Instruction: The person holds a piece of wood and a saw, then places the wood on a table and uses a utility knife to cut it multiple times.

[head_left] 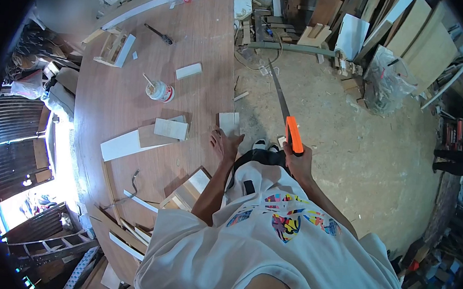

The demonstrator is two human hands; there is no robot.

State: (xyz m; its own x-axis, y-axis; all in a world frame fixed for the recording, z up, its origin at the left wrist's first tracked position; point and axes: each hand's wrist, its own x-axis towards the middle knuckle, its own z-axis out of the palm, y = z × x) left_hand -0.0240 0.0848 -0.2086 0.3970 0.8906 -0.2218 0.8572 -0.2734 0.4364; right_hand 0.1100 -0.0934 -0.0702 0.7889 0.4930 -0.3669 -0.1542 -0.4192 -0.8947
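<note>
My right hand [296, 159] grips the orange handle of a hand saw [292, 131], whose long blade points away over the floor. At the table's right edge my left hand [224, 144] rests flat, fingers spread, just below a small pale wood piece [229, 122] that overhangs the edge. I wear a white printed shirt and dark shorts, and I stand beside the brown table [195, 50].
On the table lie a white glue pot with a stick [160, 91], several pale boards [171, 128], a small wooden frame [114, 49] and a dark tool [159, 34]. Stacked planks and scrap wood [411, 33] line the far wall. A plastic bag [386, 83] sits on the dusty floor.
</note>
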